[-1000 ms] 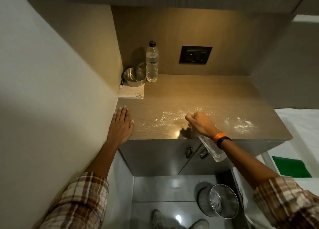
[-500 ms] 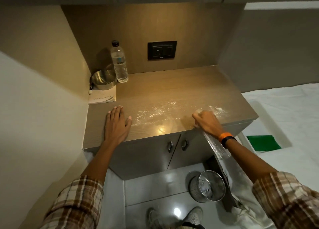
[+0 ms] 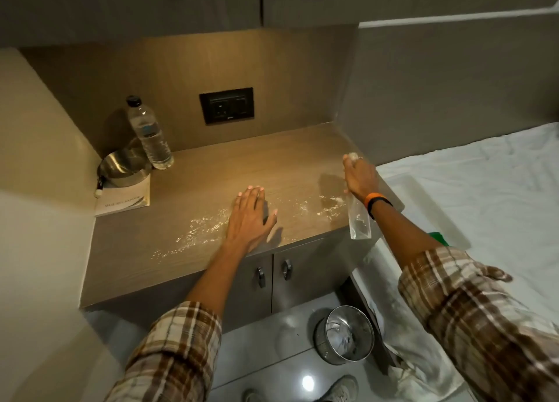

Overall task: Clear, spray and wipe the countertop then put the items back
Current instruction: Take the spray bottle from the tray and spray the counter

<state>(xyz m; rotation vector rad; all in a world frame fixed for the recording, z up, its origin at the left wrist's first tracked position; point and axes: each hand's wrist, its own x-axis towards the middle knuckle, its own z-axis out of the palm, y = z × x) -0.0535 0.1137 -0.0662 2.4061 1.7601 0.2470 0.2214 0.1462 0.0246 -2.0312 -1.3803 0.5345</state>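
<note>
The wood-grain countertop (image 3: 211, 171) carries streaks of white spray droplets (image 3: 205, 229) along its front half. My left hand (image 3: 249, 217) lies flat on it, fingers spread, in the middle of the wet patch. At the counter's right edge my right hand (image 3: 360, 177) is shut on a clear spray bottle (image 3: 358, 220), whose body hangs down below my wrist. A water bottle (image 3: 149, 135), a steel bowl (image 3: 124, 168) and a booklet (image 3: 124, 202) stand in the back left corner.
A black wall socket (image 3: 227, 105) sits on the back panel. Below the counter are two cabinet doors with handles (image 3: 273, 270). A steel waste bin (image 3: 344, 335) stands on the tiled floor. A white bed (image 3: 484, 189) with a green cloth (image 3: 438, 238) adjoins on the right.
My left hand has slid from the counter's left edge to its middle, into the droplets. My right hand has carried the spray bottle toward the right rear edge.
</note>
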